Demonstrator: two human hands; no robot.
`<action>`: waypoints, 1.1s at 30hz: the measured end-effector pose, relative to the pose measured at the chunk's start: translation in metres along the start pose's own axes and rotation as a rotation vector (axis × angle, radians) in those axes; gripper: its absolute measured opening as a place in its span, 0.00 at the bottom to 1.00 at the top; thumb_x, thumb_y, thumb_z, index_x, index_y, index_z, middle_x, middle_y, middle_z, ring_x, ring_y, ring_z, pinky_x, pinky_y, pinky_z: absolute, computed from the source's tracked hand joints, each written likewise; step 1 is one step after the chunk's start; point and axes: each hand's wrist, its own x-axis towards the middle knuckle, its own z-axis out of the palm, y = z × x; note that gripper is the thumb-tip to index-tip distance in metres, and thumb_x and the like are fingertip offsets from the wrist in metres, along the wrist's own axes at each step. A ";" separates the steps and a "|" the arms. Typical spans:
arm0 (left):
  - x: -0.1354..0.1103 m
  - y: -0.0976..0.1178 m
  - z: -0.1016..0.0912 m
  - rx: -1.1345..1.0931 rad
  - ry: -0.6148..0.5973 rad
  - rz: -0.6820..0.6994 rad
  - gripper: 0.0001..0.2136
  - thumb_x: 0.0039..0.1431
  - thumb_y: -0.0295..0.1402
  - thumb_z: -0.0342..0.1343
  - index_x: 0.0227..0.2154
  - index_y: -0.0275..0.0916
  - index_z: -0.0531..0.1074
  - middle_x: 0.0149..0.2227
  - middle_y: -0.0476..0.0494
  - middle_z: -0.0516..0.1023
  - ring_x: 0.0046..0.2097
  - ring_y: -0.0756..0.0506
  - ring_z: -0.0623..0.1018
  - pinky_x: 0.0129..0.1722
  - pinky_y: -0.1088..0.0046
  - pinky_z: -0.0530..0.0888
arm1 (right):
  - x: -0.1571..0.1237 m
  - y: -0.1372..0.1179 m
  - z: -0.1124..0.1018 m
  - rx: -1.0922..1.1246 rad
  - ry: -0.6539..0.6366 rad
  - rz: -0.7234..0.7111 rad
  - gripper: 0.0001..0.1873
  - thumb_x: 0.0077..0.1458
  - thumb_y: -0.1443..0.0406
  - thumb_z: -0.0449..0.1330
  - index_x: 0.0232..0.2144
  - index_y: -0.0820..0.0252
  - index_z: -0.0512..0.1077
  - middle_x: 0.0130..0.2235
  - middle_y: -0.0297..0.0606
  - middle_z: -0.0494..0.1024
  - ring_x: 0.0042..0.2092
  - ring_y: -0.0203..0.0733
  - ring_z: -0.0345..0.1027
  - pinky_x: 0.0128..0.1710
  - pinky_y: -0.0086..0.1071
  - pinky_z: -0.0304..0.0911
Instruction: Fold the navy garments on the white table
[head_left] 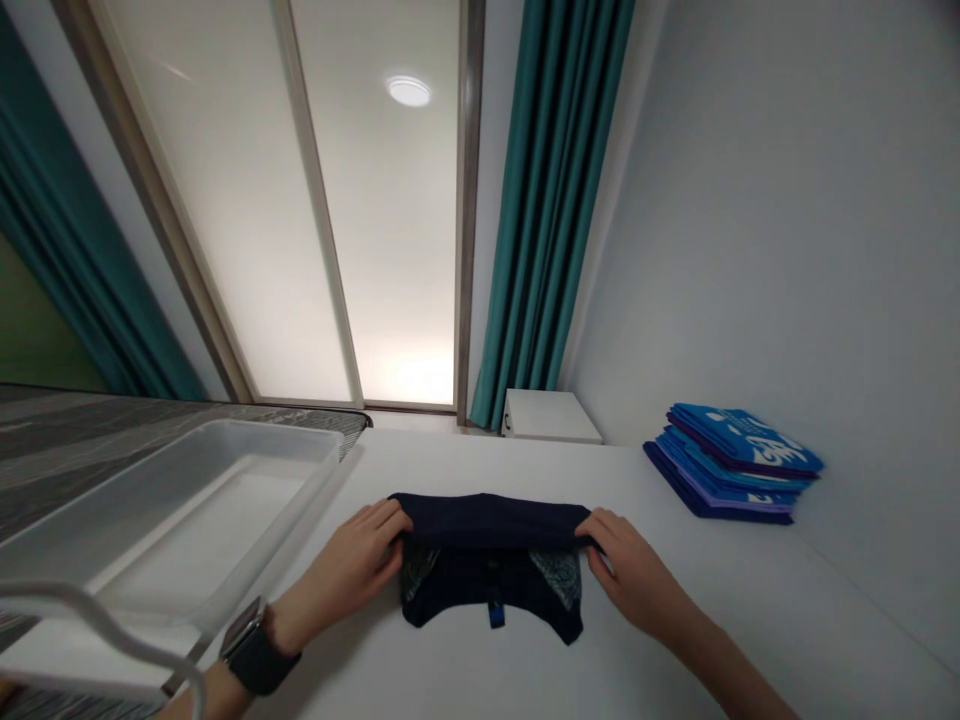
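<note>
Dark garment [491,522] is lying right between the two hands on the white tabletop [480,675], long axis running left to right, from one set of fingers to the other. Left hand [364,555] is gripping the left end of the folded-over band, fingers closing on the cloth; right hand [619,555] is pinching the right end the same way. Neither hand is sitting nearer, both are touching it, at about matching height. Band is forming the far side of the garment; the curved edge with a small blue label [496,612] is facing the person, patterned patches [559,572] showing under the band near each end. Whether the band is resting on the layer below or hanging just above it, cannot tell. Folded stack [735,465], blue and purple, is sitting well apart, past the right hand by the wall [810,220]. Translucent tub [247,570] is standing off left, near the forearm that is wearing a dark watch [259,650]
</note>
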 end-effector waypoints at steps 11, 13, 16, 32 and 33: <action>-0.036 0.021 0.037 0.127 0.013 0.029 0.10 0.57 0.25 0.49 0.41 0.41 0.67 0.45 0.42 0.71 0.47 0.39 0.69 0.44 0.61 0.66 | -0.046 -0.026 0.042 -0.136 0.039 -0.040 0.15 0.48 0.78 0.49 0.35 0.57 0.64 0.38 0.40 0.69 0.41 0.47 0.63 0.42 0.41 0.60; -0.035 0.021 0.041 0.179 0.053 0.050 0.08 0.56 0.24 0.49 0.37 0.40 0.68 0.43 0.41 0.72 0.46 0.39 0.69 0.44 0.60 0.66 | -0.045 -0.026 0.046 -0.182 0.092 -0.041 0.15 0.45 0.78 0.49 0.33 0.56 0.62 0.36 0.39 0.69 0.39 0.46 0.63 0.40 0.39 0.60; -0.035 0.020 0.050 0.267 0.100 0.096 0.08 0.54 0.21 0.48 0.34 0.39 0.68 0.42 0.41 0.72 0.47 0.38 0.70 0.45 0.59 0.66 | -0.044 -0.026 0.051 -0.231 0.144 -0.049 0.16 0.40 0.79 0.50 0.30 0.55 0.58 0.32 0.36 0.66 0.36 0.45 0.62 0.36 0.37 0.60; -0.036 0.039 0.037 0.060 0.103 0.054 0.07 0.55 0.28 0.52 0.38 0.41 0.65 0.45 0.42 0.71 0.49 0.40 0.70 0.51 0.58 0.67 | -0.044 -0.022 0.048 -0.184 0.094 -0.001 0.20 0.39 0.82 0.48 0.33 0.55 0.62 0.34 0.37 0.68 0.36 0.44 0.64 0.36 0.36 0.62; -0.037 0.039 0.039 0.069 0.114 0.061 0.08 0.55 0.27 0.52 0.38 0.41 0.65 0.46 0.42 0.71 0.50 0.40 0.70 0.52 0.58 0.66 | -0.043 -0.021 0.047 -0.185 0.096 -0.004 0.20 0.39 0.82 0.48 0.32 0.55 0.62 0.34 0.37 0.67 0.36 0.44 0.64 0.36 0.36 0.62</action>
